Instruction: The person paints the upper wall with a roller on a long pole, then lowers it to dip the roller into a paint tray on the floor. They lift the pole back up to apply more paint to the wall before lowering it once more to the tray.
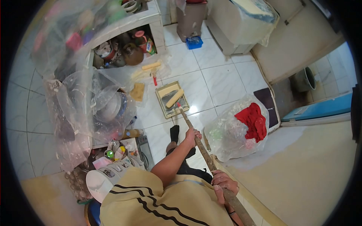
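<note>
Both hands grip a long wooden pole (205, 155) fixed to a paint roller. My left hand (193, 138) is wrapped round it farther forward, and my right hand (224, 184) closes round it nearer my body. At its far end, the cream paint roller (175, 98) lies slanted inside a paint tray (159, 98) on the floor. Pale paint covers part of the tray's bottom. Beyond the tray, a second roller (151, 66) with a red handle rests on plastic sheeting. A tan flat piece (137, 92) lies left of the tray.
Clear plastic sheeting (75, 98) drapes over the counter and shelves on the left. To the right, a plastic bag (226, 139) carries a red cloth (253, 122). A bin (189, 20), a blue container (194, 43) and a covered appliance (237, 26) stand farther back. A partly painted wall (301, 165) runs along the right.
</note>
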The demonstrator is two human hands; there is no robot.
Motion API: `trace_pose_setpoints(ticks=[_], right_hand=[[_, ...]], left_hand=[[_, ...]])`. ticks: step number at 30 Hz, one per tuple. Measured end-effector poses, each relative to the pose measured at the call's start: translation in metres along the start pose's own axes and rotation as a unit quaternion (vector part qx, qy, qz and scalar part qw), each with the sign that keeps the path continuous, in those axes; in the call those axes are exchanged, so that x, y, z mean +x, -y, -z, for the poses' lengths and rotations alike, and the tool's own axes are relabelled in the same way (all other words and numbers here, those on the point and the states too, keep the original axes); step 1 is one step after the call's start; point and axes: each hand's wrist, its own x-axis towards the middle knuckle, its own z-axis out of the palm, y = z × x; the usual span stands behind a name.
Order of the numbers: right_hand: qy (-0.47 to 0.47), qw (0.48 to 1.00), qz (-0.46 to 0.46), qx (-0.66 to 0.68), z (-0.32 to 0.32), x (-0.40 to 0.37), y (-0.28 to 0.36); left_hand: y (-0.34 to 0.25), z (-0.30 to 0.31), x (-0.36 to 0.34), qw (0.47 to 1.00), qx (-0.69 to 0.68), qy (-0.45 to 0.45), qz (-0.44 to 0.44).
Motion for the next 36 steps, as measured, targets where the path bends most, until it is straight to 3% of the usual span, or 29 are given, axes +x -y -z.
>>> trace_pose_setpoints(ticks=[7,11,15,17,22,28,32,36], right_hand=[[0.119,0.992,-0.007,-0.052,-0.037,0.015,-0.027],[0.106,0.992,0.017,-0.062,-0.052,0.032,-0.05],[0.042,0.998,0.034,-0.037,-0.059,0.04,-0.055],[0.018,0.998,0.056,-0.033,-0.056,0.043,-0.044],[-0.053,0.997,0.051,0.003,-0.025,0.032,-0.005],[-0.23,0.972,0.02,0.044,0.006,-0.016,0.027],[-0.317,0.946,-0.035,0.062,0.009,-0.045,0.04],[-0.346,0.926,-0.021,0.152,0.004,-0.056,0.01]], left_hand=[[-0.037,0.021,0.022,0.995,-0.091,0.027,0.031],[-0.067,0.017,0.038,0.994,-0.094,0.046,0.029],[-0.084,0.007,0.047,0.998,-0.022,0.039,-0.044],[-0.085,-0.006,0.034,0.998,-0.037,0.031,-0.029],[-0.047,-0.042,0.012,0.991,0.054,-0.01,-0.121],[0.0,-0.083,-0.043,0.945,0.226,-0.088,-0.218],[0.003,-0.115,-0.09,0.887,0.312,-0.128,-0.315],[-0.032,-0.146,-0.107,0.849,0.324,-0.074,-0.41]])
